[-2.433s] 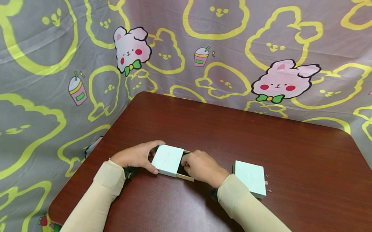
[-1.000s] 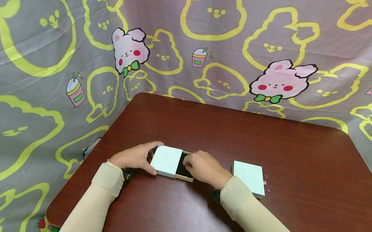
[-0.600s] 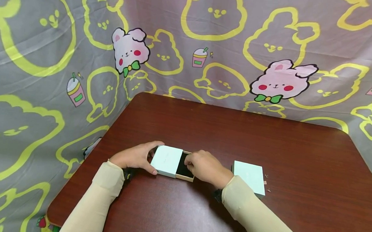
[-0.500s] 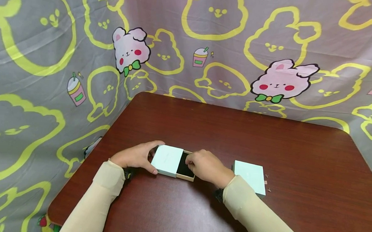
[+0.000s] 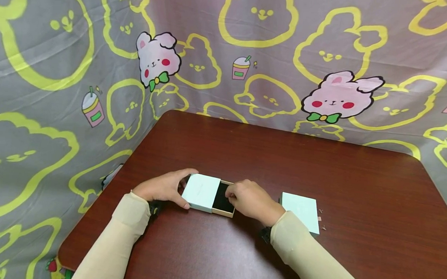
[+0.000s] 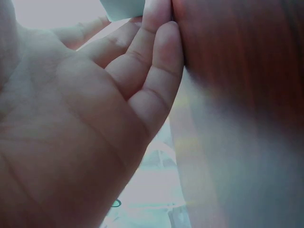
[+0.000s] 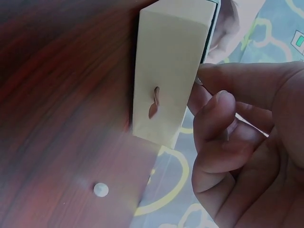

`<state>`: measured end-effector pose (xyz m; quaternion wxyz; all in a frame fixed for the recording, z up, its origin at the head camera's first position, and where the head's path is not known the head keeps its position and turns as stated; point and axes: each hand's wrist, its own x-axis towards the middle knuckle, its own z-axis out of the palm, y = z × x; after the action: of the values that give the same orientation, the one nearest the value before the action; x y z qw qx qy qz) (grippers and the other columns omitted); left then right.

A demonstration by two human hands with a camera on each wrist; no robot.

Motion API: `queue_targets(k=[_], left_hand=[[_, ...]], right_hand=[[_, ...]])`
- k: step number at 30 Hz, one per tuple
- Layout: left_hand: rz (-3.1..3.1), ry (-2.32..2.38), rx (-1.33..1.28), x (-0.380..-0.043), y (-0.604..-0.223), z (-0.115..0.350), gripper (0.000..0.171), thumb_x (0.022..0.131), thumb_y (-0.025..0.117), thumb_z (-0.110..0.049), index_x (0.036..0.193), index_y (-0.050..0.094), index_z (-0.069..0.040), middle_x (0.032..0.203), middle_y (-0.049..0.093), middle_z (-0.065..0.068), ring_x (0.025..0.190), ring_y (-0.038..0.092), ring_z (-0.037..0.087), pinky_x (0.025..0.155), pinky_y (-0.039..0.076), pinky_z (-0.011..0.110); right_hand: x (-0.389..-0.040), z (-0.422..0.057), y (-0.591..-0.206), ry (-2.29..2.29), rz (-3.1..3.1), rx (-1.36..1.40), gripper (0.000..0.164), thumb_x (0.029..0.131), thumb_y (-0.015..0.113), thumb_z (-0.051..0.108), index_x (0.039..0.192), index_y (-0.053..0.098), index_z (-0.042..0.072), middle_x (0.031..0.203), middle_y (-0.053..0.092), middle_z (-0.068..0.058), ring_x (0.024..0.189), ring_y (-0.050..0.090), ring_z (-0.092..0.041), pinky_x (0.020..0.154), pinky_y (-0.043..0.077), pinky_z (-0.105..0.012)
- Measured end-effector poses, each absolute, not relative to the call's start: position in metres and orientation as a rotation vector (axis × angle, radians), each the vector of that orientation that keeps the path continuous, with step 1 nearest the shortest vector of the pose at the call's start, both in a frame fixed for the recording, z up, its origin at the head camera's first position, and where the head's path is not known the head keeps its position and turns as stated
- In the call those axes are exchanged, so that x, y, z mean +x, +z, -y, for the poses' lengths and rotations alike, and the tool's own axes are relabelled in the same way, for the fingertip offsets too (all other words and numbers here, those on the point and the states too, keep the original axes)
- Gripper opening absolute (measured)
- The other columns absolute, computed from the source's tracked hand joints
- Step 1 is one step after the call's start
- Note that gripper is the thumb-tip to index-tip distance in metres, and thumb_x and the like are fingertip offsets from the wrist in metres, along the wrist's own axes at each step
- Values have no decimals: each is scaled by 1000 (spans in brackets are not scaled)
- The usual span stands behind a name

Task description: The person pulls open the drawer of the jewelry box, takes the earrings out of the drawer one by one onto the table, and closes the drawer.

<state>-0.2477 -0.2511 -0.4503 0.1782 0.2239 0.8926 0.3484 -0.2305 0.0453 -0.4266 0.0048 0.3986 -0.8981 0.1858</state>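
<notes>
A pale mint slide-out box lies on the table with its drawer pulled partly out to the right. Black lining shows inside the drawer. My left hand holds the sleeve's left end, thumb at the near side and fingers at the far side. My right hand is over the drawer's right end, fingers curled. In the right wrist view its thumb and forefinger pinch a small shiny piece, mostly hidden and too small to identify. A ribbon pull tab hangs from the drawer's end face.
A second pale mint box lies to the right, partly behind the right forearm. Beside it are small thin metallic-looking bits and its pink tab. The brown table meets a patterned cloth at the back and left.
My right hand has drifted slightly right across the drawer, uncovering more of the black lining. The left hand and the box have stayed put.
</notes>
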Motion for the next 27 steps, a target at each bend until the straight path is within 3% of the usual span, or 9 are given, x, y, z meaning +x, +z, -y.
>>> queue_targets(k=[11, 19, 27], left_hand=[[-2512, 1002, 647, -246, -447, 250, 102, 60, 95, -29, 143, 39, -11, 115, 55, 2, 94, 55, 20, 78, 49, 35], [-2528, 979, 657, -248, -449, 251, 104, 60, 94, -33, 144, 38, -10, 116, 54, 2, 95, 55, 19, 78, 49, 35], [-2523, 985, 642, -247, -448, 250, 102, 60, 95, -30, 143, 39, -12, 115, 54, 2, 95, 54, 20, 77, 49, 35]], right_hand=[[-229, -50, -426, 629, 2832, 1237, 13, 86, 67, 4, 87, 73, 16, 84, 68, 5, 77, 62, -8, 69, 51, -29], [-229, -53, -424, 647, 2795, 1243, 12, 83, 69, 4, 84, 72, 16, 83, 67, 8, 77, 62, -8, 69, 51, -30], [-229, -54, -422, 665, 2788, 1246, 10, 84, 69, 5, 87, 74, 14, 86, 70, 1, 82, 65, -10, 72, 52, -31]])
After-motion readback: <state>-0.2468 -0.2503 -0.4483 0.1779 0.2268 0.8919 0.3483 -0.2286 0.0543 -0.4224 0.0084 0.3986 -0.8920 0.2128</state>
